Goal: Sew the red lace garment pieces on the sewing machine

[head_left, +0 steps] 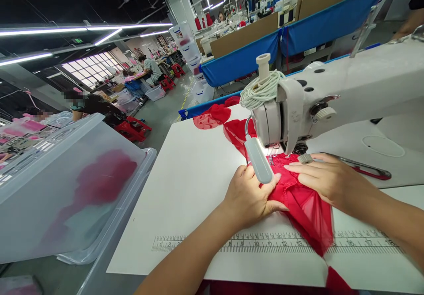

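Note:
A piece of sheer red fabric (313,213) lies under the head of a white sewing machine (361,87) and trails over the table's front edge. My left hand (250,195) grips the fabric's left side, thumb and forefinger on it, just left of the needle area. On the other side, my right hand (331,180) lies with its fingers stretched flat over the fabric, close to a knob low on the machine. A small grey lamp (259,160) on a bent neck hangs by my left fingers and partly covers them. The needle tip cannot be made out.
More red fabric (212,116) lies behind the machine head. A printed ruler (243,244) runs along the front of the white table (149,198). A slim dark-and-red tool (372,170) rests at right. Left stands a translucent bin (66,189); a person (99,107) sits beyond.

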`<control>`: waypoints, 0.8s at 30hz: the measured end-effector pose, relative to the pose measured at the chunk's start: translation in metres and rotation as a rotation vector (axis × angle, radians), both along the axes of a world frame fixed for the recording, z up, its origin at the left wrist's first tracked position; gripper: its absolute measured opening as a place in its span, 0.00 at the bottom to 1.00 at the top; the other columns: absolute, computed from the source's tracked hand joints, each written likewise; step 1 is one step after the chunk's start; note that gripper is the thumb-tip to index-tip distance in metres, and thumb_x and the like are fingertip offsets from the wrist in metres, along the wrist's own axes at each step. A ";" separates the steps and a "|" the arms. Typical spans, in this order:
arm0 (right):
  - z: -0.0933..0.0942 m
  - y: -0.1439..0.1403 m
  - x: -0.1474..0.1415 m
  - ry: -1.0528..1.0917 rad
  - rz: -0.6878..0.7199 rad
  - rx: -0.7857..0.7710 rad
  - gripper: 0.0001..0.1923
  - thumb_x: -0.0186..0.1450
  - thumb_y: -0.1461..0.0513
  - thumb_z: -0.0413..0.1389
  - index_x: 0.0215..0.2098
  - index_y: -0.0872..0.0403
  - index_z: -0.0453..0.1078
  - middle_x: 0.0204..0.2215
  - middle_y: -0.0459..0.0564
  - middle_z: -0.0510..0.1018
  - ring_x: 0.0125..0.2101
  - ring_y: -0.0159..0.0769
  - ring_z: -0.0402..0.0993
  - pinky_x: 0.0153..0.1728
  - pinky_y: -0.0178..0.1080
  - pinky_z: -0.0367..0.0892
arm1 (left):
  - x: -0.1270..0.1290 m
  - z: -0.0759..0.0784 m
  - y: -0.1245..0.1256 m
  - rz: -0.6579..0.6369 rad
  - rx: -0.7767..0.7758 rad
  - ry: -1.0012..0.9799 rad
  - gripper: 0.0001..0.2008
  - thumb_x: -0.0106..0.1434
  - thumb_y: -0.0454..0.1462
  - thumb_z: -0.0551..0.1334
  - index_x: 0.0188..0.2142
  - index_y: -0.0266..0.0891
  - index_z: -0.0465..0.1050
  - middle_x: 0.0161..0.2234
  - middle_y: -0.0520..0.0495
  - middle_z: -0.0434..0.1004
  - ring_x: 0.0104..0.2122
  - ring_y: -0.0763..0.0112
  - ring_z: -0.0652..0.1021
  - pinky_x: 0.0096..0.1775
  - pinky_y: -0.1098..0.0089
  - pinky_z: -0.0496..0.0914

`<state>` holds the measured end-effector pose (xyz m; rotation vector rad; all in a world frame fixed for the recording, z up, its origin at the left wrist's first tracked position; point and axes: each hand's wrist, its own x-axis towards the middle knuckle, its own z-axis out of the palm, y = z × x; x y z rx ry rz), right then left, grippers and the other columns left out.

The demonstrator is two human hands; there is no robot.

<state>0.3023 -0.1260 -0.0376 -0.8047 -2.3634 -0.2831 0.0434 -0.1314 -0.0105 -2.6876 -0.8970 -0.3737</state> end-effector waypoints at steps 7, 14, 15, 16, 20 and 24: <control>0.011 -0.006 0.000 -0.004 -0.006 -0.049 0.29 0.60 0.77 0.43 0.51 0.51 0.74 0.50 0.52 0.82 0.47 0.42 0.78 0.52 0.50 0.68 | -0.001 0.000 0.005 -0.007 -0.027 0.014 0.39 0.71 0.64 0.42 0.60 0.41 0.73 0.50 0.36 0.78 0.44 0.56 0.76 0.47 0.56 0.69; 0.016 -0.012 -0.009 0.016 0.143 -0.158 0.18 0.62 0.75 0.45 0.35 0.51 0.72 0.36 0.50 0.81 0.36 0.38 0.73 0.39 0.44 0.63 | 0.003 0.010 0.011 -0.191 -0.136 -0.061 0.39 0.76 0.56 0.36 0.39 0.34 0.77 0.31 0.43 0.75 0.32 0.63 0.75 0.37 0.63 0.70; 0.015 -0.012 -0.009 0.012 0.125 -0.159 0.17 0.62 0.75 0.46 0.33 0.51 0.71 0.34 0.49 0.80 0.34 0.38 0.72 0.37 0.43 0.63 | 0.004 0.011 0.011 -0.182 -0.168 -0.070 0.36 0.77 0.54 0.37 0.38 0.35 0.77 0.30 0.45 0.73 0.31 0.65 0.74 0.36 0.64 0.69; 0.013 -0.011 -0.010 0.011 0.098 -0.151 0.17 0.61 0.75 0.46 0.34 0.50 0.72 0.34 0.49 0.80 0.34 0.39 0.72 0.38 0.44 0.63 | 0.004 0.012 0.011 -0.161 -0.196 -0.083 0.33 0.78 0.52 0.39 0.37 0.36 0.76 0.30 0.45 0.73 0.30 0.66 0.73 0.35 0.65 0.69; 0.008 -0.010 -0.010 0.004 0.018 -0.091 0.23 0.59 0.74 0.48 0.45 0.50 0.74 0.34 0.50 0.79 0.36 0.41 0.72 0.43 0.45 0.65 | 0.002 0.013 0.007 -0.097 -0.216 -0.099 0.28 0.77 0.51 0.44 0.50 0.33 0.74 0.34 0.44 0.75 0.32 0.65 0.74 0.36 0.65 0.71; 0.009 -0.012 -0.010 0.007 0.036 -0.127 0.21 0.58 0.76 0.48 0.40 0.51 0.74 0.31 0.49 0.77 0.33 0.39 0.70 0.38 0.43 0.64 | -0.001 0.008 0.003 -0.126 -0.144 -0.034 0.32 0.76 0.54 0.43 0.59 0.33 0.71 0.35 0.42 0.75 0.33 0.63 0.75 0.36 0.63 0.72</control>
